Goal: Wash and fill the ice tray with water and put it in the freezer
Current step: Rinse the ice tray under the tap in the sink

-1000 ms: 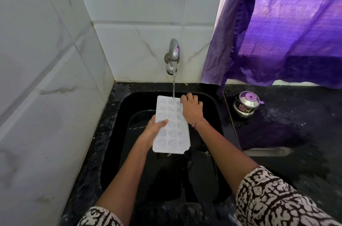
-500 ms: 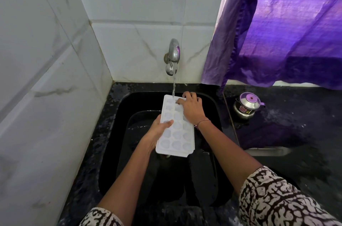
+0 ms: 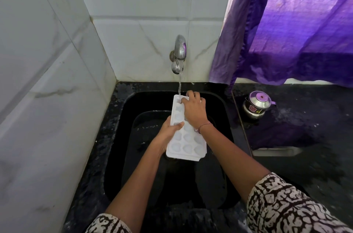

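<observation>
White plastic ice tray [image 3: 186, 138] with rounded cells is held over black stone sink [image 3: 225, 110], far end under thin water stream [image 3: 179, 87] from chrome wall tap [image 3: 179, 54].

Left hand [image 3: 169, 133]: closed on tray's left long edge, thumb across the top, fingers underneath. Right hand [image 3: 193, 111]: lies fingers-down on the far cells just past the left thumb, fingertips [image 3: 184, 100] right where the stream lands; looks like rubbing cells, not gripping. Step is the wash, by my read; fill and freezer not yet done.

Risks:
- Wet plastic, one-sided hold: tray could slip or tip away from the left hand into the sink.
- Stream hits only the far-left corner; cells nearest the person may go unrinsed unless tray is shifted.
- Stream striking fingers may splash onto the dark worktop [image 3: 305, 137].

Counts: one tray, three cells per row across, full row count hidden by the right hand. One tap. One steel pot with purple-tinted lid [image 3: 257, 105], well right of the right hand. One purple curtain [image 3: 296, 28]. Two hands.
</observation>
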The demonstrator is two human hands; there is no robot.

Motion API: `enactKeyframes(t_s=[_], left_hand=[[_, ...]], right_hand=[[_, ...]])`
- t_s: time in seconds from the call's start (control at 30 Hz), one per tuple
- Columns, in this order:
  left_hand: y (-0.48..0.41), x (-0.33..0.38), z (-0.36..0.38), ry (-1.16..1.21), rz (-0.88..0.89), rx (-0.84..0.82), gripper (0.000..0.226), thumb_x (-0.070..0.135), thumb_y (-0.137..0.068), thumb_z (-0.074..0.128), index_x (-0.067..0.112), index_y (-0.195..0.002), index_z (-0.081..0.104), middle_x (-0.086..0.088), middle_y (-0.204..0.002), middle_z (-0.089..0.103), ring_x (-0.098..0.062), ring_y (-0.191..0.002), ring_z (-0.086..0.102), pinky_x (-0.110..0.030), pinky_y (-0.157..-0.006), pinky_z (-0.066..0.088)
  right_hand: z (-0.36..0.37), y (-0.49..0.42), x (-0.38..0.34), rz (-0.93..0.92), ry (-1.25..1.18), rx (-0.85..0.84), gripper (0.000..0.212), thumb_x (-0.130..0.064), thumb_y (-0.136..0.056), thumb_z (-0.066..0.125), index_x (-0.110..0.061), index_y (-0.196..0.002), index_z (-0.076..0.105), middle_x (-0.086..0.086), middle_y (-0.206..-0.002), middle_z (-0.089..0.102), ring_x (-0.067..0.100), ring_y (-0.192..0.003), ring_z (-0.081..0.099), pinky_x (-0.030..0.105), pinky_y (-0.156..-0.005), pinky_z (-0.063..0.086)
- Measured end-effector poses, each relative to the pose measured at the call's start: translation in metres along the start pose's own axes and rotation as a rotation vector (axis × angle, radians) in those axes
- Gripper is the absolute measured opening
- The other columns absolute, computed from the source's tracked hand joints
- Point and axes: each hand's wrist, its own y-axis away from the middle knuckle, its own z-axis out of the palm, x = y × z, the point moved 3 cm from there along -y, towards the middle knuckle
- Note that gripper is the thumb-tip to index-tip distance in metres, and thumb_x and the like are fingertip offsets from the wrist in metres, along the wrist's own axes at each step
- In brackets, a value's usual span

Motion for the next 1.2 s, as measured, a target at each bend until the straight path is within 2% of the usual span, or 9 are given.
enactKeyframes(t_s=[0.13,0.27,0.4,0.63,0.73,0.83,0.9,1.0,1.2], left_hand=[[0.002,-0.003,-0.004,0.002,-0.005,0.011,0.048,0.014,-0.089,0.063,0.016,-0.133,0.043,-0.015,-0.121,0.062,-0.034,-0.106,0.063,-0.051,-0.090,0.052],[0.006,-0.008,-0.004,-0.009,-0.017,0.005,0.043,0.014,-0.090,0.061,0.017,-0.130,0.045,-0.014,-0.119,0.062,-0.032,-0.103,0.064,-0.047,-0.085,0.054],[0.006,-0.011,0.000,0.000,-0.018,0.005,0.044,0.013,-0.090,0.061,0.015,-0.130,0.045,-0.015,-0.118,0.063,-0.031,-0.101,0.065,-0.044,-0.081,0.055],[0.005,-0.012,-0.013,0.021,0.002,0.046,0.043,0.011,-0.090,0.061,0.013,-0.130,0.046,-0.013,-0.118,0.063,-0.031,-0.104,0.063,-0.046,-0.085,0.054],[0.005,-0.006,-0.020,0.082,0.023,0.103,0.037,0.008,-0.091,0.059,0.015,-0.124,0.045,-0.007,-0.107,0.063,-0.025,-0.095,0.064,-0.038,-0.074,0.054],[0.006,0.001,-0.026,0.120,0.055,0.117,0.037,0.009,-0.091,0.059,0.016,-0.124,0.045,-0.004,-0.107,0.063,-0.023,-0.095,0.064,-0.037,-0.072,0.055],[0.006,0.000,-0.026,0.140,0.070,0.116,0.038,0.010,-0.091,0.059,0.017,-0.126,0.046,-0.006,-0.114,0.064,-0.026,-0.100,0.065,-0.043,-0.078,0.055],[0.010,-0.004,-0.023,0.148,0.086,0.130,0.040,0.011,-0.091,0.060,0.015,-0.128,0.046,-0.010,-0.121,0.062,-0.030,-0.106,0.064,-0.048,-0.086,0.054],[0.016,-0.007,-0.026,0.161,0.028,0.097,0.037,0.013,-0.089,0.062,0.014,-0.124,0.053,-0.008,-0.117,0.067,-0.027,-0.102,0.066,-0.038,-0.077,0.056]], right_hand=[[0.005,-0.001,-0.004,-0.039,-0.009,-0.061,0.055,-0.019,-0.085,0.065,-0.030,-0.136,0.047,0.008,-0.146,0.029,0.029,-0.134,0.024,0.042,-0.106,0.030],[0.009,0.000,-0.002,-0.045,-0.067,-0.058,0.038,-0.016,-0.096,0.046,-0.030,-0.130,0.053,0.007,-0.139,0.035,0.028,-0.130,0.028,0.041,-0.104,0.031],[0.011,0.003,-0.003,-0.037,0.007,-0.084,0.049,-0.020,-0.087,0.062,-0.025,-0.134,0.047,0.006,-0.138,0.033,0.027,-0.128,0.030,0.041,-0.103,0.034],[0.012,0.001,0.003,-0.035,-0.211,-0.131,0.042,-0.017,-0.094,0.046,-0.031,-0.134,0.045,0.006,-0.141,0.030,0.028,-0.127,0.029,0.044,-0.102,0.032],[0.015,0.006,0.011,0.173,-0.439,-0.054,0.056,-0.022,-0.092,0.053,-0.024,-0.143,0.030,0.006,-0.145,0.025,0.029,-0.129,0.029,0.047,-0.102,0.033],[0.027,0.013,0.018,0.492,-0.945,-0.173,0.067,-0.030,-0.093,0.056,-0.012,-0.146,0.020,0.012,-0.147,0.028,0.031,-0.130,0.035,0.043,-0.105,0.037],[0.034,0.019,0.016,0.616,-1.237,-0.296,0.060,-0.034,-0.094,0.054,-0.008,-0.141,0.026,0.013,-0.140,0.043,0.026,-0.116,0.052,0.035,-0.093,0.047],[0.036,0.024,0.011,0.573,-1.319,-0.358,0.041,-0.031,-0.097,0.049,-0.008,-0.130,0.041,0.012,-0.128,0.056,0.022,-0.100,0.060,0.032,-0.081,0.049],[0.030,0.024,0.011,0.522,-1.339,-0.439,0.034,-0.028,-0.097,0.049,-0.011,-0.126,0.048,0.011,-0.120,0.061,0.028,-0.104,0.063,0.040,-0.087,0.053]])
